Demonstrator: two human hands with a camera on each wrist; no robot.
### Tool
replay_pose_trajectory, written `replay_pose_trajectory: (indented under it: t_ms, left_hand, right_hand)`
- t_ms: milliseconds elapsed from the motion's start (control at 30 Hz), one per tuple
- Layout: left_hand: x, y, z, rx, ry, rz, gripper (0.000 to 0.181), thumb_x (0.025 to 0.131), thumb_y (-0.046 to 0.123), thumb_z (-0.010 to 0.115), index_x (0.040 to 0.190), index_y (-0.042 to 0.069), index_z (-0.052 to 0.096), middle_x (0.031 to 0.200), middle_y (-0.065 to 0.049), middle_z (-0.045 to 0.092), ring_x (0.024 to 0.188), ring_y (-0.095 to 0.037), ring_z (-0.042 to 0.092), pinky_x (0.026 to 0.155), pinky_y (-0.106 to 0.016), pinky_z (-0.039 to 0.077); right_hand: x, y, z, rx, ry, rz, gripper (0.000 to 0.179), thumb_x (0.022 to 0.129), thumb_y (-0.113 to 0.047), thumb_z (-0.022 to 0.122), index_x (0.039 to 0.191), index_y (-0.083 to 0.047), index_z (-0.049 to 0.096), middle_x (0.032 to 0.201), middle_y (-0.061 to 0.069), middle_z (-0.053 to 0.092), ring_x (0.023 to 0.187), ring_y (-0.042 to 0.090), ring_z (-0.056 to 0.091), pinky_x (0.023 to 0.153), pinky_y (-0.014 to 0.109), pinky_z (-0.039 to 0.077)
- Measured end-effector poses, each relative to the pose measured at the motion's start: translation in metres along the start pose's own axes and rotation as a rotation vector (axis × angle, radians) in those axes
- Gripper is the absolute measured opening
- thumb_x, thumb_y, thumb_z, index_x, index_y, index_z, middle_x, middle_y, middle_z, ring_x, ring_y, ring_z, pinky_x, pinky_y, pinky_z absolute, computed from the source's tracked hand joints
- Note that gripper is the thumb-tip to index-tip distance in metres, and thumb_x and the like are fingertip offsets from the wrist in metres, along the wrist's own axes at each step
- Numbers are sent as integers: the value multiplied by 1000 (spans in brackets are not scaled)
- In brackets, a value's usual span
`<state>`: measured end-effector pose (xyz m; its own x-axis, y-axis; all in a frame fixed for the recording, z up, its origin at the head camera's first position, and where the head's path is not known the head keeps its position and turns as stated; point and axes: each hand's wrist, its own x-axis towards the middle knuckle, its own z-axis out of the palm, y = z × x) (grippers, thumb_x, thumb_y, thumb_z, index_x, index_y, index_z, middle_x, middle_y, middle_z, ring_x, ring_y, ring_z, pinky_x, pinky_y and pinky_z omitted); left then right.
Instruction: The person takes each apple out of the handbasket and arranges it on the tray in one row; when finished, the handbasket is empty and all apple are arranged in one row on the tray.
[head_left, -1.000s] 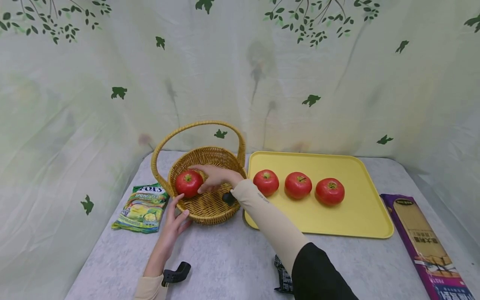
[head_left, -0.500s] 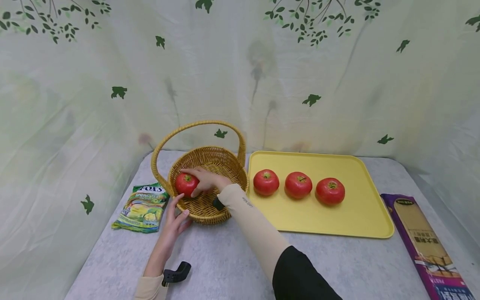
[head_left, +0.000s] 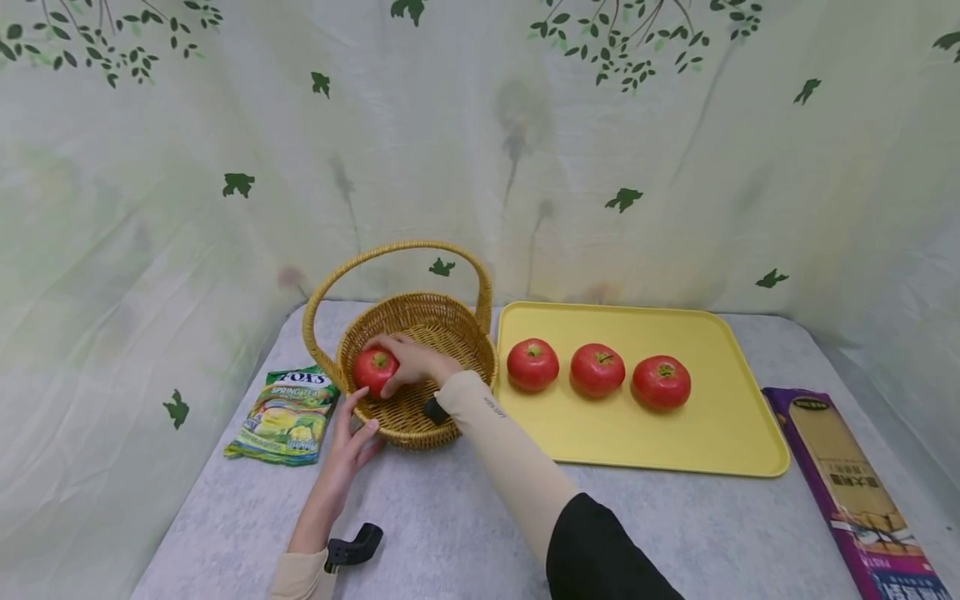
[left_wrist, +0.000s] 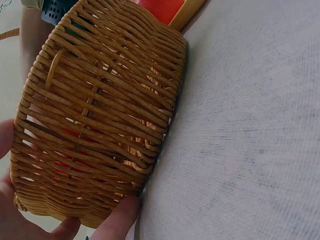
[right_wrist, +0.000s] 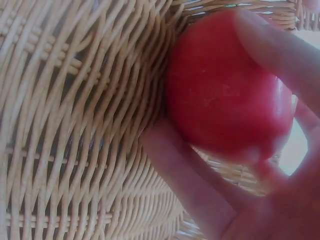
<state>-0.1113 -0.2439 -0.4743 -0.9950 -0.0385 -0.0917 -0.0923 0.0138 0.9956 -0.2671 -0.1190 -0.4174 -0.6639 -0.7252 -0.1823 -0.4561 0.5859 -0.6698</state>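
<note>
A round wicker basket (head_left: 420, 317) with a tall arched handle stands on the table. Inside, by its left wall, is a red apple (head_left: 373, 372), which my right hand (head_left: 412, 363) grips from the right. The right wrist view has thumb and fingers curled about the apple (right_wrist: 225, 90), close to the woven wall. My left hand (head_left: 348, 446) holds the basket at its near left side. In the left wrist view, its fingers (left_wrist: 117, 220) lie against the outer wall of the basket (left_wrist: 100, 100), and one fingertip reaches the rim.
Right of the basket lies a yellow tray (head_left: 675, 442) bearing three red apples (head_left: 596, 370) in a row. A green Fox's candy bag (head_left: 288, 417) is left of the basket. A long purple-and-tan package (head_left: 847, 492) lies at the right edge. A printed curtain (head_left: 480, 150) hangs behind.
My right hand has moved left inside the basket and closed in around the apple, which shifted slightly. The right sleeve now covers a dark packet seen earlier at the front. The left hand stays put.
</note>
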Motion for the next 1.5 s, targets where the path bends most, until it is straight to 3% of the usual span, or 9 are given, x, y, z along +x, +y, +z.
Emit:
replay_pose_trajectory:
  t_ms: [333, 533, 900, 1133, 1333, 1500]
  left_hand:
    - [-1, -1, -1, 1, -2, 4, 56, 104, 24, 41, 151, 19, 12, 155, -4, -11, 139, -35, 15, 105, -57, 27]
    - [0, 0, 0, -4, 1, -3, 58, 103, 25, 42, 151, 17, 10, 155, -6, -10, 139, -35, 15, 105, -57, 27]
    - [0, 1, 1, -3, -6, 12, 57, 104, 23, 41, 152, 18, 10, 156, -6, -10, 138, -36, 17, 105, -57, 29]
    - [1, -1, 1, -4, 2, 10, 59, 103, 24, 43, 151, 16, 10, 156, -5, -6, 138, -35, 19, 105, -55, 29]
    - [0, -2, 0, -2, 1, 15, 57, 104, 22, 41, 152, 17, 11, 156, -6, -6, 138, -35, 19, 105, -55, 29]
    - [-1, -1, 0, 4, -4, 17, 56, 104, 20, 40, 152, 19, 11, 156, -6, -8, 139, -35, 17, 105, -55, 29]
  right_hand:
    - [-13, 14, -26, 106, 47, -84, 70, 78, -34, 78, 138, -25, 42, 129, 11, 42, 112, 22, 44, 87, 34, 45]
    - [-38, 30, -52, 157, 75, -152, 68, 81, -34, 75, 139, -24, 42, 132, 7, 42, 116, 21, 43, 88, 34, 46]
    - [-124, 78, -97, 266, 75, -157, 70, 81, -30, 76, 142, -30, 42, 140, 1, 37, 121, 25, 41, 92, 44, 44]
    - [-183, 106, -116, 306, 125, -133, 74, 82, -26, 76, 144, -26, 38, 145, 1, 34, 121, 31, 44, 91, 47, 47]
    - [-230, 141, -128, 323, 204, -8, 73, 83, -28, 75, 145, -29, 36, 143, 6, 35, 115, 37, 50, 87, 46, 49]
    - [-268, 168, -136, 325, 282, 101, 76, 83, -30, 74, 146, -26, 32, 141, 14, 35, 114, 42, 49, 88, 53, 48]
